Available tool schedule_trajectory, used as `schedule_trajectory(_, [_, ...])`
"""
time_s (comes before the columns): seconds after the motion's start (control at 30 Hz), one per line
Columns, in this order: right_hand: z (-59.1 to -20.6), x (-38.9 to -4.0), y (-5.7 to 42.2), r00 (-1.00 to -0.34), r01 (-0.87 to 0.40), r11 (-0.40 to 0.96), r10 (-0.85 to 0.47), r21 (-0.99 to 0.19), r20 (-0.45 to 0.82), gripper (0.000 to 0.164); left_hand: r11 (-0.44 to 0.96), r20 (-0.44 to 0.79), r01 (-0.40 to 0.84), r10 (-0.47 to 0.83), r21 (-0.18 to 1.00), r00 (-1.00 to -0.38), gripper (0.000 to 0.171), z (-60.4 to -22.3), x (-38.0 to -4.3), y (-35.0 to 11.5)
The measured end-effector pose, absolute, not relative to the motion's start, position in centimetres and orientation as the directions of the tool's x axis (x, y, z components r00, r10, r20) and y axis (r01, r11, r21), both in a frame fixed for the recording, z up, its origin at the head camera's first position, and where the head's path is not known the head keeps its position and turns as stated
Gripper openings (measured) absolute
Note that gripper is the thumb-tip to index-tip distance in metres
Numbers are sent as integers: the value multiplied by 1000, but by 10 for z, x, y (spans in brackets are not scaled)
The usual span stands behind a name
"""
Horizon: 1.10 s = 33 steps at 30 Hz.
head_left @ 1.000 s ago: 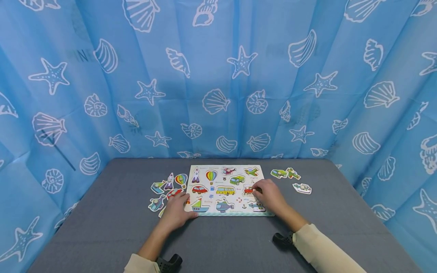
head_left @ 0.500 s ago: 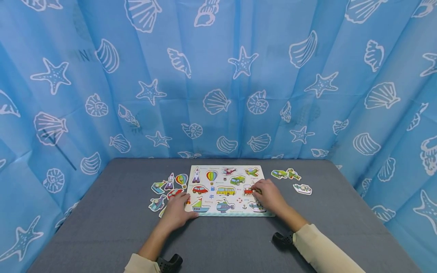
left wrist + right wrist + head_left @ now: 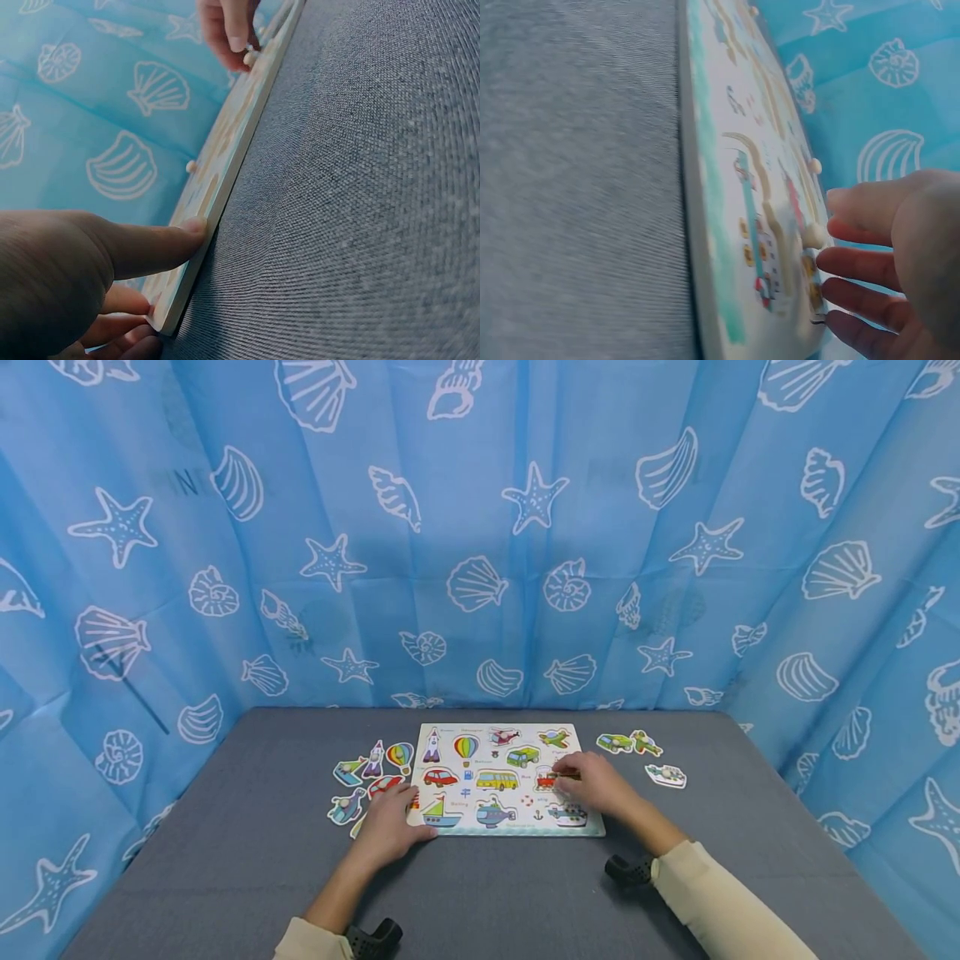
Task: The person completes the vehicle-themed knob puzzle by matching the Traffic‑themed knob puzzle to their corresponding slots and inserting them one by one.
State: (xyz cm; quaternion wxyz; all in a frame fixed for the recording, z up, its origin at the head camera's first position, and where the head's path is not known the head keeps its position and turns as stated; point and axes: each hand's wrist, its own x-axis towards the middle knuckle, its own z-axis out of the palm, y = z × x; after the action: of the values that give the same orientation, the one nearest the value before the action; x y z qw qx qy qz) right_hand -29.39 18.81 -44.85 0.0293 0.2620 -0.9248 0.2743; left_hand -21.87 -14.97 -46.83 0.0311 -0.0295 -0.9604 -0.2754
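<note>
A white puzzle board (image 3: 487, 820) printed with vehicles lies on the grey table. My left hand (image 3: 388, 827) holds its near left corner, thumb (image 3: 176, 244) over the front edge and fingers at the left side. At the board's right side, my right hand (image 3: 592, 785) hovers over a red train puzzle piece (image 3: 545, 780), partly covering it. A small round knob (image 3: 814, 236) sits between the right thumb (image 3: 847, 202) and fingertips, which show slightly apart from it. Another knob (image 3: 815, 166) stands farther back on the board.
Loose puzzle pieces lie left of the board, among them a balloon (image 3: 399, 757), a rocket (image 3: 372, 761) and a red car (image 3: 384, 785). On the right are a green truck (image 3: 614, 743), a plane (image 3: 647, 742) and a ship (image 3: 666, 776). A blue shell-print curtain (image 3: 480, 610) hangs behind.
My right forearm and sleeve have shifted slightly right, and the fingers have loosened a little over the train. The left hand and the board have stayed in place.
</note>
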Motion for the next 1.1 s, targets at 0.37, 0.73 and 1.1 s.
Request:
schedule_trajectory(0.37, [-442,-311,196,-914,-399,728,-363,-557,180,15,841,104,103,56,531,-993,72,-467,-217,-151])
schedule_trajectory(0.73, [-440,-332,215,-944,-328,836,-279,-439,176,16,834,133,147,90,532,-987,71,-470,-218,-153])
schedule_trajectory(1.1, [-445,-348,232,-963,-230,874,-142,-429,227,14,834,131,149,93,531,-987,71,-471,-219,-154])
